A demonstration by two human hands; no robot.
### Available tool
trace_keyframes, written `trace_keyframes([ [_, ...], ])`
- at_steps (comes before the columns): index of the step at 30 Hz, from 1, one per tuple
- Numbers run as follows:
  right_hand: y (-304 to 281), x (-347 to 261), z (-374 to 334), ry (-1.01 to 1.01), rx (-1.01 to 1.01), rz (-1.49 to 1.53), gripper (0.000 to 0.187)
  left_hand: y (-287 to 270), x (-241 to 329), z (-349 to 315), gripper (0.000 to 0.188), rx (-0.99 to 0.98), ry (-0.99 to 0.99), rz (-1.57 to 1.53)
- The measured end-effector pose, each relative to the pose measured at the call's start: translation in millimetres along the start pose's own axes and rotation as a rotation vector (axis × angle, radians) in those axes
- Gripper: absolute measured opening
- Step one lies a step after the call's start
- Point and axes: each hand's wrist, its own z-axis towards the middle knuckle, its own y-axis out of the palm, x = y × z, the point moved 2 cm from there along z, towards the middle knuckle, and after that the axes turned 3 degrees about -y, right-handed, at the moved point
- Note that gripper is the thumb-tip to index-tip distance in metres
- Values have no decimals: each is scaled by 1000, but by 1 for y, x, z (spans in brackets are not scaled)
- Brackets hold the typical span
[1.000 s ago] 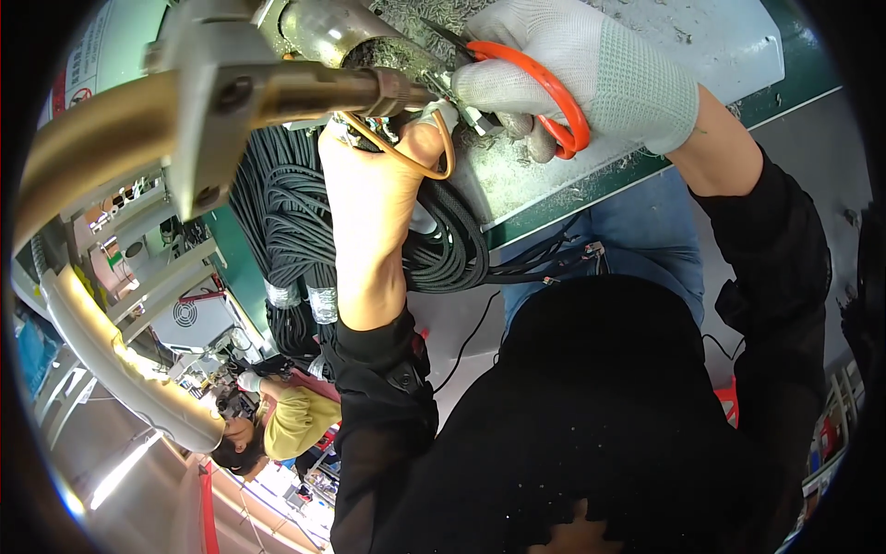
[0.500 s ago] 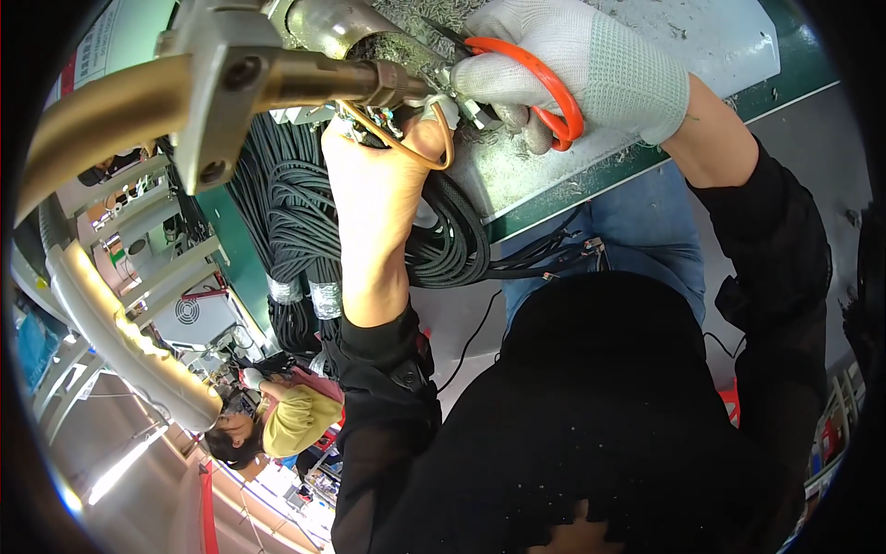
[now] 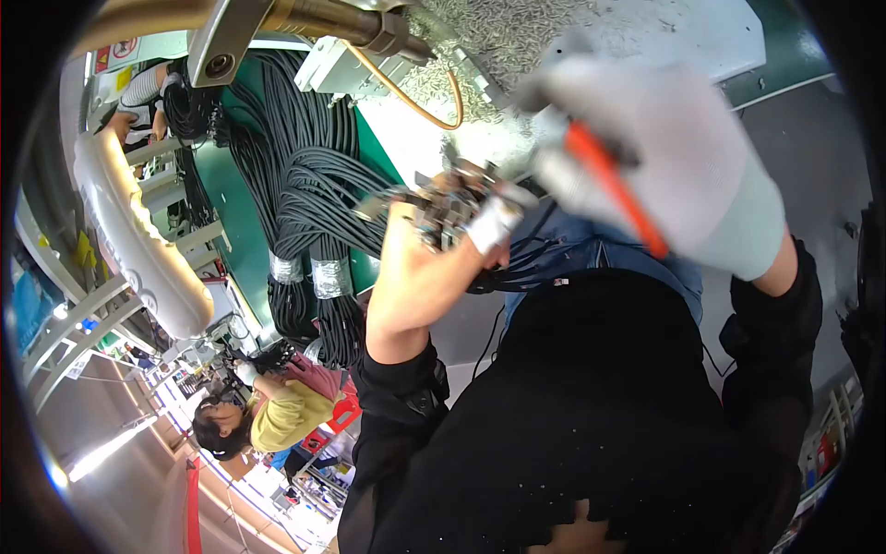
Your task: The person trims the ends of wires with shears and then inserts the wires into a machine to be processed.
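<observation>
Fingers, left hand (image 3: 420, 286), head view: are clasping a bunch of connector-tipped cable ends (image 3: 452, 210), a white wrap (image 3: 494, 226) covering the thumb. Fingers, gloved right hand (image 3: 688, 171): are gripping a red-handled tool (image 3: 614, 189), appearing blurred, just right of the cable ends. Black cable bundles (image 3: 323, 185): are lying on the green surface (image 3: 221, 185). Metal clippings (image 3: 498, 37): are littering a white plate (image 3: 711, 42).

Left hand (image 3: 426, 284) curled closed, its thumb (image 3: 493, 227) white-covered at the tip, right hand (image 3: 688, 162) white-gloved, blurred, fingers bent, 2 wrists bare, black sleeves (image 3: 399, 388) below.
</observation>
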Motion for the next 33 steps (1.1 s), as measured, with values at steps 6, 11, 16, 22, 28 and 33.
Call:
trace_keyframes([
  [6, -2, -6, -12, -159, -119, 231, 16, 17, -1, -9, 25, -9, -36, 281],
  [11, -4, 4, -27, 134, -199, 314, 20, 40, 0, -11, 23, 179, -1, 167],
  [16, -3, -1, -39, -86, 178, 87, 23, 38, -1, -3, 19, 225, 80, 66],
  [22, -9, -11, -58, -170, 220, -257, 27, 53, 4, -2, 15, 381, 135, 131],
  [28, -4, -9, -66, -44, 85, -53, 24, 56, 6, 0, 13, 387, 145, 204],
  [33, 0, -9, -67, 29, 43, 250, 15, 56, 6, 1, 16, 373, 158, 160],
])
